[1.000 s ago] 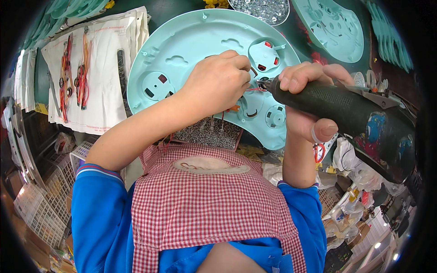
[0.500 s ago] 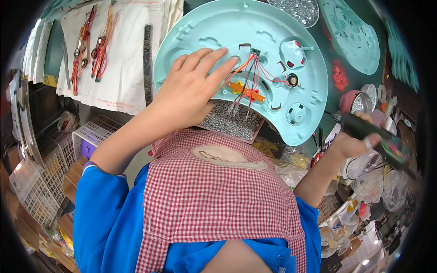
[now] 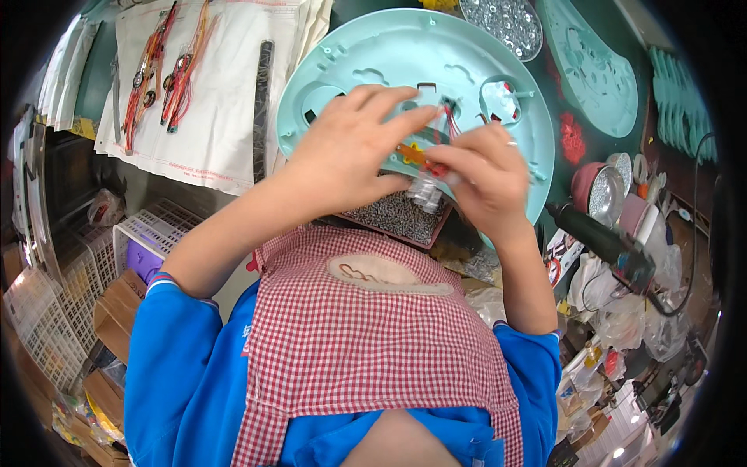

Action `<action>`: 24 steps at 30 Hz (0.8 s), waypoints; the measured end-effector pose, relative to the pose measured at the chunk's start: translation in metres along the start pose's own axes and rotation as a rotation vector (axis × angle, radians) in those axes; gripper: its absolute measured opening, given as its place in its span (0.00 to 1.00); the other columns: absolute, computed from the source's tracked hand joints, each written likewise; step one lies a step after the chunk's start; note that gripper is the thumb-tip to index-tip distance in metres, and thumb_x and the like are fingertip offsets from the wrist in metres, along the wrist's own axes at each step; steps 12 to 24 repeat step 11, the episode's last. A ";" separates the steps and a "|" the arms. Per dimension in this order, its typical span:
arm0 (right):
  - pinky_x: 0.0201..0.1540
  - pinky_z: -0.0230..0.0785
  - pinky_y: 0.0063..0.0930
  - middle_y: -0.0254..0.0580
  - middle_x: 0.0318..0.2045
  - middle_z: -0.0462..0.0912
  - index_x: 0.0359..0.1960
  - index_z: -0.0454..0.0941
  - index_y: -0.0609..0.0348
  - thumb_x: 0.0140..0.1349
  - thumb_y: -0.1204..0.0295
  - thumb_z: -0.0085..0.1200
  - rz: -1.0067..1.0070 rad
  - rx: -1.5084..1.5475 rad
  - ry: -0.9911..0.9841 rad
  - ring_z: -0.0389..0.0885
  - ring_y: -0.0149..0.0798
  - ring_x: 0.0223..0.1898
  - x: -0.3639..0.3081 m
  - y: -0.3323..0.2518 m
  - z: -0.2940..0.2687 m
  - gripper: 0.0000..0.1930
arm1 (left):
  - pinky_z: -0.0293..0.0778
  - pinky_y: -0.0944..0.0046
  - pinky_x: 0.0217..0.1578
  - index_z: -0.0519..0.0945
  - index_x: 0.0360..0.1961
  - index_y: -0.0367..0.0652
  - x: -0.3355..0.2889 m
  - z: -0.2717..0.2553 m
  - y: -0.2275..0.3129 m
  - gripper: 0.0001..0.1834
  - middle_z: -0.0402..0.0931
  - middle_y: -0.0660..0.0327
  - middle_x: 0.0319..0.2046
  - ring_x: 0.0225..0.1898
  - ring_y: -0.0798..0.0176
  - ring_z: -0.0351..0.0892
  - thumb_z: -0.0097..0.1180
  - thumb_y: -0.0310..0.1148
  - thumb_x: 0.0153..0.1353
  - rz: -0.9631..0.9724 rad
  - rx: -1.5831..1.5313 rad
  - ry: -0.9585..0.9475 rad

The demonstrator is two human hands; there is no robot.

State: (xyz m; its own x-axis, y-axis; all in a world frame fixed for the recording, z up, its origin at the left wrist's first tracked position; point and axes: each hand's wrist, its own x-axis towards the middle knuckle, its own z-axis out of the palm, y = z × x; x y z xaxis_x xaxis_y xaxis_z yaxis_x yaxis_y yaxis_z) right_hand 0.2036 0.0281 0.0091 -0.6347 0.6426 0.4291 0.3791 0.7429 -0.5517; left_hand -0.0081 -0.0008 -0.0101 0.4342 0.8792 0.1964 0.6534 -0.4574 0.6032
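Observation:
The turquoise plastic shell [image 3: 373, 47] lies with its inside up in front of me. My left hand [image 3: 350, 144] rests over its left part, fingers apart, partly covering the wiring. Over the middle, my right hand [image 3: 494, 171] pinches at the red wires [image 3: 437, 168] beside an orange strip [image 3: 410, 154] with a yellow piece. Clear small parts [image 3: 426, 193], smeared by motion, hang at the shell's near edge. A small circuit board [image 3: 449, 103] shows beyond the fingers. The black electric screwdriver [image 3: 603, 245] is out of my hands, to the right, with its cord.
A box of small screws [image 3: 397, 214] sits under the shell's near edge. Wire bundles [image 3: 179, 86] lie on white sheets at left. A bowl of metal pieces [image 3: 506, 23], another turquoise shell [image 3: 587, 70] and a red-rimmed bowl [image 3: 599, 191] stand far and right.
My right hand has let go of the screwdriver and come left to the wires over the shell. My left hand stays on the shell, its fingers slightly shifted.

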 end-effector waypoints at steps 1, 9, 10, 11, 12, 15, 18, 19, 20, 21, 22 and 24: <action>0.33 0.70 0.27 0.37 0.29 0.80 0.36 0.85 0.55 0.38 0.83 0.65 0.111 0.143 0.060 0.78 0.38 0.30 0.003 -0.005 -0.007 0.18 | 0.70 0.54 0.52 0.74 0.57 0.44 0.007 0.002 0.006 0.33 0.73 0.58 0.54 0.53 0.51 0.72 0.67 0.28 0.45 0.020 -0.126 0.056; 0.34 0.75 0.24 0.40 0.36 0.79 0.41 0.87 0.57 0.41 0.85 0.61 -0.266 -0.258 0.387 0.80 0.38 0.35 0.015 0.037 -0.012 0.21 | 0.69 0.69 0.32 0.86 0.32 0.42 0.049 0.016 0.015 0.12 0.77 0.66 0.29 0.27 0.70 0.71 0.55 0.37 0.66 -0.279 -1.217 -0.076; 0.37 0.73 0.24 0.42 0.40 0.76 0.38 0.88 0.57 0.46 0.87 0.63 -0.261 -0.328 0.295 0.78 0.39 0.36 0.014 0.037 -0.013 0.17 | 0.69 0.69 0.31 0.86 0.33 0.43 0.046 0.015 0.012 0.12 0.78 0.67 0.30 0.27 0.71 0.70 0.55 0.38 0.66 -0.293 -1.266 -0.181; 0.38 0.74 0.28 0.41 0.41 0.77 0.40 0.87 0.58 0.48 0.85 0.62 -0.306 -0.387 0.258 0.78 0.39 0.37 0.014 0.044 -0.013 0.16 | 0.69 0.68 0.35 0.87 0.34 0.45 0.045 0.012 0.011 0.14 0.80 0.66 0.31 0.30 0.70 0.71 0.55 0.41 0.67 -0.294 -1.296 -0.248; 0.38 0.74 0.28 0.41 0.41 0.77 0.40 0.87 0.58 0.48 0.85 0.62 -0.306 -0.387 0.258 0.78 0.39 0.37 0.014 0.044 -0.013 0.16 | 0.69 0.68 0.35 0.87 0.34 0.45 0.045 0.012 0.011 0.14 0.80 0.66 0.31 0.30 0.70 0.71 0.55 0.41 0.67 -0.294 -1.296 -0.248; 0.38 0.74 0.28 0.41 0.41 0.77 0.40 0.87 0.58 0.48 0.85 0.62 -0.306 -0.387 0.258 0.78 0.39 0.37 0.014 0.044 -0.013 0.16 | 0.69 0.68 0.35 0.87 0.34 0.45 0.045 0.012 0.011 0.14 0.80 0.66 0.31 0.30 0.70 0.71 0.55 0.41 0.67 -0.294 -1.296 -0.248; 0.38 0.74 0.28 0.41 0.41 0.77 0.40 0.87 0.58 0.48 0.85 0.62 -0.306 -0.387 0.258 0.78 0.39 0.37 0.014 0.044 -0.013 0.16 | 0.69 0.68 0.35 0.87 0.34 0.45 0.045 0.012 0.011 0.14 0.80 0.66 0.31 0.30 0.70 0.71 0.55 0.41 0.67 -0.294 -1.296 -0.248; 0.38 0.74 0.28 0.41 0.41 0.77 0.40 0.87 0.58 0.48 0.85 0.62 -0.306 -0.387 0.258 0.78 0.39 0.37 0.014 0.044 -0.013 0.16 | 0.69 0.68 0.35 0.87 0.34 0.45 0.045 0.012 0.011 0.14 0.80 0.66 0.31 0.30 0.70 0.71 0.55 0.41 0.67 -0.294 -1.296 -0.248; 0.38 0.74 0.28 0.41 0.41 0.77 0.40 0.87 0.58 0.48 0.85 0.62 -0.306 -0.387 0.258 0.78 0.39 0.37 0.014 0.044 -0.013 0.16 | 0.69 0.68 0.35 0.87 0.34 0.45 0.045 0.012 0.011 0.14 0.80 0.66 0.31 0.30 0.70 0.71 0.55 0.41 0.67 -0.294 -1.296 -0.248; 0.38 0.74 0.28 0.41 0.41 0.77 0.40 0.87 0.58 0.48 0.85 0.62 -0.306 -0.387 0.258 0.78 0.39 0.37 0.014 0.044 -0.013 0.16 | 0.69 0.68 0.35 0.87 0.34 0.45 0.045 0.012 0.011 0.14 0.80 0.66 0.31 0.30 0.70 0.71 0.55 0.41 0.67 -0.294 -1.296 -0.248; 0.38 0.74 0.28 0.41 0.41 0.77 0.40 0.87 0.58 0.48 0.85 0.62 -0.306 -0.387 0.258 0.78 0.39 0.37 0.014 0.044 -0.013 0.16 | 0.69 0.68 0.35 0.87 0.34 0.45 0.045 0.012 0.011 0.14 0.80 0.66 0.31 0.30 0.70 0.71 0.55 0.41 0.67 -0.294 -1.296 -0.248; 0.38 0.74 0.28 0.41 0.41 0.77 0.40 0.87 0.58 0.48 0.85 0.62 -0.306 -0.387 0.258 0.78 0.39 0.37 0.014 0.044 -0.013 0.16 | 0.69 0.68 0.35 0.87 0.34 0.45 0.045 0.012 0.011 0.14 0.80 0.66 0.31 0.30 0.70 0.71 0.55 0.41 0.67 -0.294 -1.296 -0.248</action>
